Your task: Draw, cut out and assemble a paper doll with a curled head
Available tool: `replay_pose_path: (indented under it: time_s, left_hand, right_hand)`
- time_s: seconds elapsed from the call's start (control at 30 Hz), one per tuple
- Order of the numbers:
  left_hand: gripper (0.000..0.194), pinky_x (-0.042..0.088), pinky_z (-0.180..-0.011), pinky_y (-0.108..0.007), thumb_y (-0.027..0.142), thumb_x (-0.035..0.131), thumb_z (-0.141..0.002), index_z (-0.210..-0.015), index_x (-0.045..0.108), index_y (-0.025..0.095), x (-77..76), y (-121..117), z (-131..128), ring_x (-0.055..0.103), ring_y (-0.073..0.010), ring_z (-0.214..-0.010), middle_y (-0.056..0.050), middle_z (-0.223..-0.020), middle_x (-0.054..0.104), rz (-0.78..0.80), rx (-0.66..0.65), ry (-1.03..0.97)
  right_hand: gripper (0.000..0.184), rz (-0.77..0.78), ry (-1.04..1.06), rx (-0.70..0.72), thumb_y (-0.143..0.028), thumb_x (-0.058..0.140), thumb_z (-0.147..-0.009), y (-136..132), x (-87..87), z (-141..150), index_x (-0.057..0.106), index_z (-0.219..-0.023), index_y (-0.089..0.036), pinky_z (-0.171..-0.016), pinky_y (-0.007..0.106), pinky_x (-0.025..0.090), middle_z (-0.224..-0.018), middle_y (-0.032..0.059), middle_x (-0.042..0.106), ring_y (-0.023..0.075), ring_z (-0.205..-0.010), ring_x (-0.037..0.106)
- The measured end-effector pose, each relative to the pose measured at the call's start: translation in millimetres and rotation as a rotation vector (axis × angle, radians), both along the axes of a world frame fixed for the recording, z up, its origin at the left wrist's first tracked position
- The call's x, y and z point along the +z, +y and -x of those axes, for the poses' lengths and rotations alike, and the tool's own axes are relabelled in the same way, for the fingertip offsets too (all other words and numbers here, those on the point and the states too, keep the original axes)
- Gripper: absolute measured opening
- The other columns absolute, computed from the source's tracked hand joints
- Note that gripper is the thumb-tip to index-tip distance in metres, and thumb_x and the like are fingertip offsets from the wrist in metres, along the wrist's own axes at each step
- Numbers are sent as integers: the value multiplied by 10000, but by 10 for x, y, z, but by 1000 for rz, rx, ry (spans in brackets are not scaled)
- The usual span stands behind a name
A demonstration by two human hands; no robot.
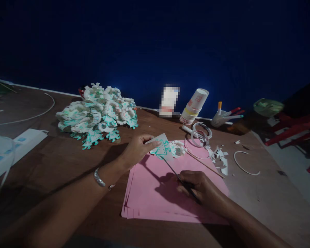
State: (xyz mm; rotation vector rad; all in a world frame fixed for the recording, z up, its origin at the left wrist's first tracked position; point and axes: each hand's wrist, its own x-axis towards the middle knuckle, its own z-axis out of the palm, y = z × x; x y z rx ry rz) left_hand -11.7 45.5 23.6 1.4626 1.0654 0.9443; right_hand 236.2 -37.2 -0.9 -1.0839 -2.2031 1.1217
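Note:
My left hand [136, 150] pinches a piece of white paper [158, 136] by its left side, above the pink sheets. A green drawing with dotted lines and curled shapes covers the paper's lower right. My right hand [192, 184] is closed around a slim dark tool [172, 167] with a long thin shaft; whether it is a brush or scissors seen edge-on, I cannot tell. Its tip reaches the lower edge of the green drawing. Just right of the paper lies a white ring-shaped ornament [177, 149]. Beneath both hands is a stack of pink paper [150, 193].
A heap of white-and-green paper ornaments [100, 115] stands back left. Stacked paper cups [195, 106], a blurred-out upright object [169, 100] and a cup of pens [219, 119] line the back. Coiled white tubing [201, 134] and paper scraps [222, 160] lie right; a power strip [18, 150] left.

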Motion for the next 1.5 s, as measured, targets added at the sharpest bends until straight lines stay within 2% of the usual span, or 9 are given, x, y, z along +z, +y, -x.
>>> replay_pose_path:
  time_s: [0.23, 0.43, 0.57, 0.73, 0.9, 1.07, 1.2, 1.5]
  left_hand:
    - [263, 379, -609, -243, 419, 703, -798, -809, 722, 157, -29, 1, 3, 514, -130, -663, -8, -710, 621, 33, -40, 7]
    - [255, 377, -624, -241, 421, 696, -821, -810, 719, 167, -35, 1, 16, 507, -122, -663, 2, -712, 612, 11, -55, 29]
    - [267, 390, -619, -242, 415, 678, -841, -778, 698, 156, -9, -2, -4, 507, -119, -656, 3, -696, 601, -12, -7, 3]
    - [239, 458, -620, -241, 384, 724, -797, -850, 683, 155, 14, -29, -48, 568, -124, -669, -12, -769, 664, 72, 50, -135]
    - [223, 474, -573, -226, 342, 747, -788, -898, 658, 170, 42, -115, -86, 628, -127, -631, -4, -696, 686, 218, 40, -117]
    - [195, 366, -464, -203, 340, 716, -823, -913, 688, 169, 80, -185, -135, 637, -134, -614, -34, -692, 715, 241, -45, -63]
    - [132, 376, -485, -214, 308, 686, -846, -847, 685, 175, 76, -212, -161, 584, -104, -537, -14, -637, 702, 228, -99, -84]
    - [145, 426, -521, -220, 282, 674, -835, -893, 685, 150, 125, -341, -282, 603, -124, -557, -15, -616, 695, 217, -73, -35]
  right_hand:
    - [331, -15, -77, 29, -419, 558, -981, -16, 0, -5, 599, -788, -154, -577, 233, 336, -723, 8, 529, 110, -611, 452]
    - [307, -74, -112, 25, -379, 560, -982, -19, -16, -9, 581, -772, -156, -576, 237, 321, -711, 4, 532, 108, -598, 444]
    - [340, -94, -79, -14, -396, 588, -968, -9, -13, -12, 547, -725, -162, -567, 237, 311, -686, -9, 503, 104, -586, 423]
    - [324, -96, -3, -55, -413, 559, -985, 24, -2, -27, 601, -788, -158, -592, 238, 345, -706, -2, 509, 114, -614, 452]
    - [373, -53, 85, -95, -450, 584, -966, 57, -3, -43, 587, -731, -160, -585, 234, 338, -689, -16, 484, 109, -613, 428]
    - [361, 24, 141, -100, -472, 606, -949, 68, 30, -42, 608, -773, -158, -587, 225, 339, -702, -25, 469, 103, -620, 428]
    - [404, 61, 157, -108, -492, 601, -945, 68, 38, -23, 550, -719, -161, -583, 229, 329, -704, -26, 452, 105, -627, 415]
    - [393, -39, 143, -152, -445, 584, -966, 56, 25, 41, 504, -698, -169, -604, 236, 336, -699, -24, 447, 110, -635, 414]
